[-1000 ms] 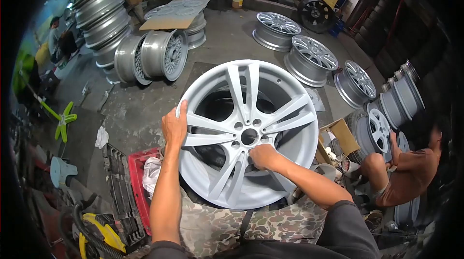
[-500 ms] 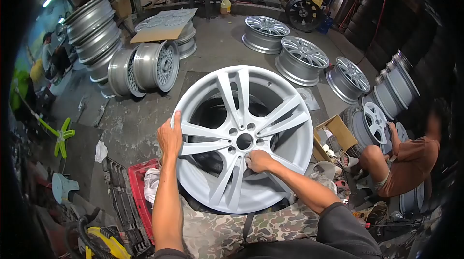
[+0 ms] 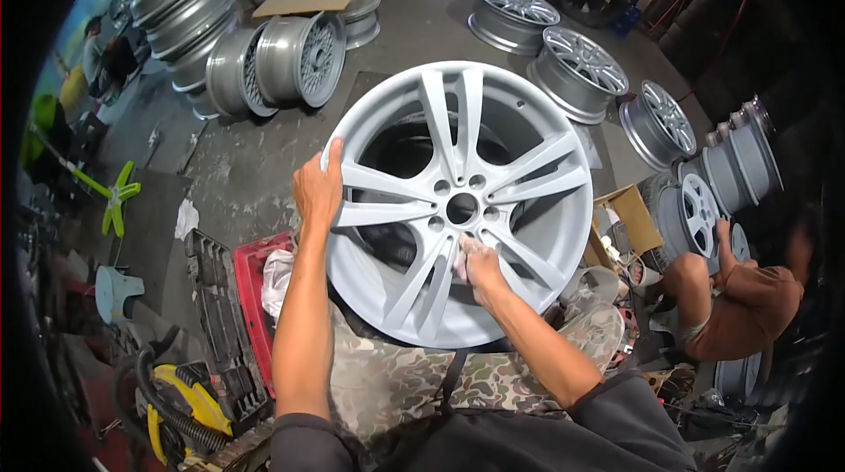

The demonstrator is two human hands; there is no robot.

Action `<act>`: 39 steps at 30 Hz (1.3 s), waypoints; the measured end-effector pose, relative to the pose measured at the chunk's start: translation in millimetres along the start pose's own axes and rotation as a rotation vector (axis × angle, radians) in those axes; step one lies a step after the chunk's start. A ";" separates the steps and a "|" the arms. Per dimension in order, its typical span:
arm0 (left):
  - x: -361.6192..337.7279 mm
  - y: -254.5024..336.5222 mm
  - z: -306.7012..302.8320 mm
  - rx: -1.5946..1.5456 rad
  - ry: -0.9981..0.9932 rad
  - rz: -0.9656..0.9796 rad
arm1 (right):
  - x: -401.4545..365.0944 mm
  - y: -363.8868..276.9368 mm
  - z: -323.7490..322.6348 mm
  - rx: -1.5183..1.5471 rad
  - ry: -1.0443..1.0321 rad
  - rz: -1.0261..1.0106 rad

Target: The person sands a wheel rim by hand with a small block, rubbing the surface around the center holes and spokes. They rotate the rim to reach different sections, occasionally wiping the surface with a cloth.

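Note:
A large pale grey wheel rim (image 3: 451, 129) with paired spokes lies tilted in front of me, above my camouflage-patterned lap (image 3: 387, 384). My left hand (image 3: 319, 186) grips the rim's outer edge at its left side, fingers wrapped over it. Just below the centre hole, my right hand (image 3: 478, 268) is closed near the base of the lower spokes. Its fingers are pressed together on something small and pale that I cannot make out.
Several silver rims stand behind at the left (image 3: 304, 58) and right (image 3: 581, 76). A seated person (image 3: 744, 309) works at the right. An open red case (image 3: 255, 296) lies at the left, a cardboard box (image 3: 629, 221) at the right.
The rim and both hands appear higher in view, as does the background. My right hand has turned more upright, remaining near the hub, slightly lower relative to it.

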State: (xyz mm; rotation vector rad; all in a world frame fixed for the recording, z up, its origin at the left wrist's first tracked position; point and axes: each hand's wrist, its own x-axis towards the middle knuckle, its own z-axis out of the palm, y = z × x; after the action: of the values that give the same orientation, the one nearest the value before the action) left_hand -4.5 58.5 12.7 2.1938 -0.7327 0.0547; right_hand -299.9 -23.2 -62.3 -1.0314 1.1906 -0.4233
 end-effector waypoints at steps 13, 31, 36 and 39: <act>1.3 6.8 -2.0 -0.036 -0.006 -0.068 | 18.8 -24.7 -34.1 -0.561 -0.298 -0.083; 2.2 0.8 2.4 -0.078 -0.010 -0.032 | 10.3 -103.7 -50.9 -0.488 -0.538 -0.042; 1.8 0.4 0.5 -0.066 -0.022 -0.036 | 2.5 -27.2 -47.3 -0.962 0.140 -0.989; 2.9 2.1 0.1 -0.043 0.001 -0.020 | -16.0 1.9 -7.7 -1.218 0.177 -0.745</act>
State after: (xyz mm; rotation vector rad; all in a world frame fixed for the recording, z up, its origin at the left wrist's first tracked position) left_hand -3.2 56.0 14.9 2.1601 -0.7054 0.0296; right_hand -313.1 -13.6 -55.1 -2.5683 1.1590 -0.3349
